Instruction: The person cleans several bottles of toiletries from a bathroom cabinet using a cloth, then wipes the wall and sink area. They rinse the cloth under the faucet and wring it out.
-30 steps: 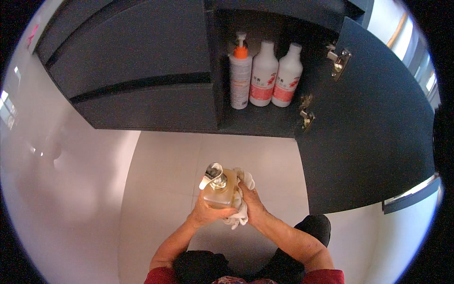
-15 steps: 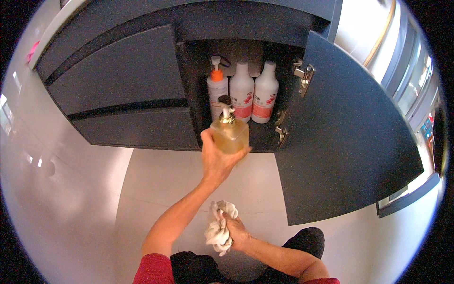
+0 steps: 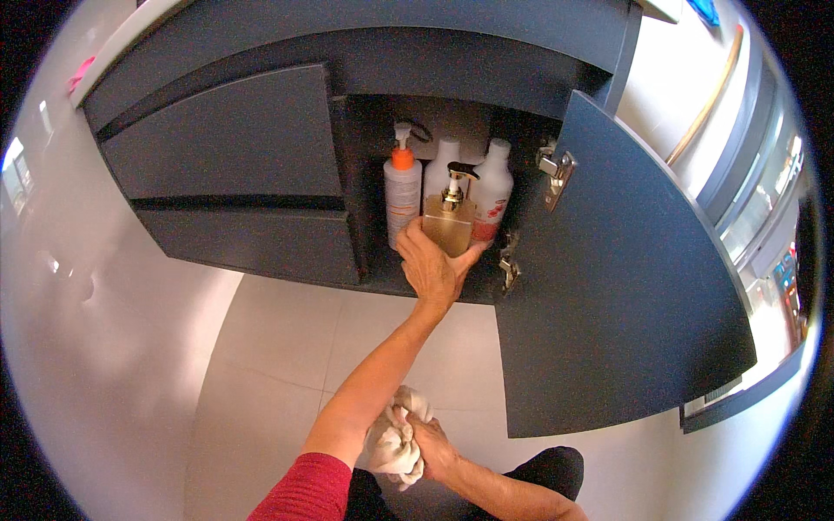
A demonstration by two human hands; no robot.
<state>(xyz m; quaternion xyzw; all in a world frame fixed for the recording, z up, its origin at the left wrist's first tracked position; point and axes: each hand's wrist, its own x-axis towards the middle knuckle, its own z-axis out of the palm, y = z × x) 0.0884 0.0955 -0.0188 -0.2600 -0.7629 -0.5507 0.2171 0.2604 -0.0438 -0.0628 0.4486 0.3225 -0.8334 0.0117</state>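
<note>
My left hand is closed around a square pump bottle of amber liquid with a gold collar and dark pump head. It holds the bottle upright at the cabinet opening, in front of two white bottles with pink-red labels. Just left of it stands a white pump bottle with an orange collar. Lower down, my right hand grips a crumpled off-white cloth, partly hidden by my left forearm.
The dark cabinet has its right door swung wide, with metal hinges along its edge. Closed panels lie to the left. Light floor tiles spread below, and a window frame is at far right.
My left hand has carried the amber pump bottle forward and to the right, from in front of the orange-collared bottle to before the white bottles. The right hand still grips the cloth.
</note>
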